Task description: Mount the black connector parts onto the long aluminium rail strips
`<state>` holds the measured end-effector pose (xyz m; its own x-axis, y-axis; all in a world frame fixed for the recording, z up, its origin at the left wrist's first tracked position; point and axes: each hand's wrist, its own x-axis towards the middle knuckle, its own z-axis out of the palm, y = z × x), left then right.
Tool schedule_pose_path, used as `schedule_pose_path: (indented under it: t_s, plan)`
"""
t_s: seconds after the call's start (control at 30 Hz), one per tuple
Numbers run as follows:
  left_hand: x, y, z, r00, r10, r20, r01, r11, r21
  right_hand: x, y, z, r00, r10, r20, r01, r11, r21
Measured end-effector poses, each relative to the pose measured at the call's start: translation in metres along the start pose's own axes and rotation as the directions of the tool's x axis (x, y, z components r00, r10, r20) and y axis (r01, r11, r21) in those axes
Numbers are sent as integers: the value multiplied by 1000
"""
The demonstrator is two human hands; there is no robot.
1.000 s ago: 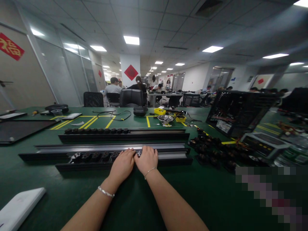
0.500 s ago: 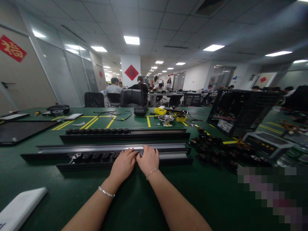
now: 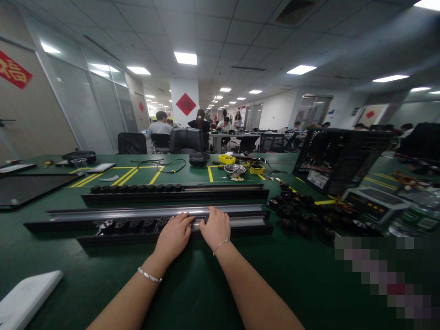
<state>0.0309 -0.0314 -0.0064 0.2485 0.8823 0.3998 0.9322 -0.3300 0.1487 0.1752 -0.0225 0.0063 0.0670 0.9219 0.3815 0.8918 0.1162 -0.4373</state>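
A long black rail (image 3: 127, 239) with a bright metal channel lies nearest me on the green table. Several small black round parts (image 3: 133, 224) sit in a row along its left half. My left hand (image 3: 174, 235) bends over the rail at the right end of that row, its fingers pressed together. Just to the right, my right hand (image 3: 216, 229) curls over the same rail, thumb toward the left hand. What either hand grips is hidden under the fingers. Behind lie a longer metal-lined rail (image 3: 68, 214) and a third rail (image 3: 220, 194), partly filled with similar parts.
A pile of dark parts (image 3: 302, 213) lies right of the rails, near an open computer case (image 3: 338, 160) and a power supply box (image 3: 374, 204). Behind are a metal bowl (image 3: 234, 171) and yellow tray (image 3: 227, 159). A white object (image 3: 30, 298) lies front left.
My right hand has moved slightly right, widening the gap to my left hand, which stays at the row's end. The whole view has shifted a little.
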Motion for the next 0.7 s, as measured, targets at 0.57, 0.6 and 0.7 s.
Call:
schedule_pose_path:
  t_s: [0.57, 0.6, 0.7]
  plan:
    - [0, 1, -2, 1000, 10, -14, -10, 1000, 13, 2, 6, -3, 997, 72, -10, -72, 996, -57]
    - [0, 1, -2, 1000, 10, -17, -10, 1000, 14, 2, 6, -4, 997, 75, -13, -76, 996, -56]
    - [1, 1, -2, 1000, 11, -19, -11, 1000, 14, 2, 7, -5, 996, 86, -19, -87, 995, -57]
